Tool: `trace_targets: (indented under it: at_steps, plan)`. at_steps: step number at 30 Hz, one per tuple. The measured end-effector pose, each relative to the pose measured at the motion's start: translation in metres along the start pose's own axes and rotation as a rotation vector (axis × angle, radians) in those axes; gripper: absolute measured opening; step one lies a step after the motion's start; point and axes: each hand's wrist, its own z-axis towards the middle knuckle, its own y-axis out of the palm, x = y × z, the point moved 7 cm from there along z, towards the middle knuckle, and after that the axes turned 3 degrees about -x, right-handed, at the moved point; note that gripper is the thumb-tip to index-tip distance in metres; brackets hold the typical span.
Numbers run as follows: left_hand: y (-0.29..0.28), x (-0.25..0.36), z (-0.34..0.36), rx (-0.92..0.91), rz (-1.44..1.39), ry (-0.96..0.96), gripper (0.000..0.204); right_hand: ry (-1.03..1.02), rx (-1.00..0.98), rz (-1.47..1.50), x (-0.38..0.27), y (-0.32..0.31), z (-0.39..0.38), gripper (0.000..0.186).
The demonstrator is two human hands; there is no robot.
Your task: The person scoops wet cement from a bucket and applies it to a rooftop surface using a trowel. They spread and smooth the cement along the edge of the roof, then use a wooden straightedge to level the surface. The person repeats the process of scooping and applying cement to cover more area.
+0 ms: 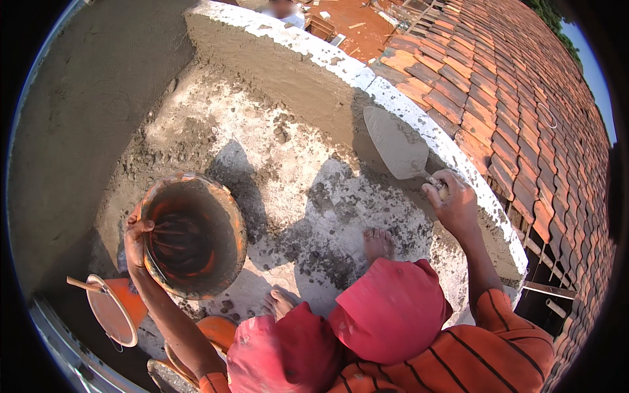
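My left hand (pixel 135 237) is closed on the rim of a mortar-smeared bucket (pixel 227 226), its thumb hooked over the edge. The bucket tips so its mouth faces me; inside, it is dark with orange patches. My right hand (pixel 452 200) grips the handle of a trowel (pixel 396 145). Its broad, pointed blade is coated with grey mortar and lies over the inner face and top of a low wall (pixel 357 71). Wet-looking mortar covers that inner face, while the top is white with grey splashes.
Mortar crumbs litter the pale floor (pixel 288 170) around my bare feet (pixel 378 244). Smaller orange buckets (pixel 135 302) stand at lower left. A plastered wall (pixel 85 118) rises on the left. Beyond the low wall slopes a tiled roof (pixel 498 98); a person (pixel 288 16) is partly visible at the top.
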Motion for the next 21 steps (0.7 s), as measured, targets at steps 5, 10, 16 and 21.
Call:
trace_targets:
  at_steps: [5,10,16,21]
  plan:
    - [0.003,0.003,0.003,-0.04,0.021,0.027,0.061,-0.245,-0.231,0.224,-0.047,-0.039,0.009,0.025]
    - [-0.013,-0.005,0.011,-0.063,0.098,0.011,0.06,-0.561,-0.739,0.816,-0.11,-0.028,0.018,0.031]
    - [-0.029,-0.012,0.002,-0.004,0.073,0.064,0.062,0.123,-0.351,0.541,-0.023,-0.016,0.059,0.037]
    - [-0.071,-0.006,-0.027,0.073,-0.132,0.14,0.06,0.247,-0.235,0.913,0.028,-0.039,-0.005,0.036]
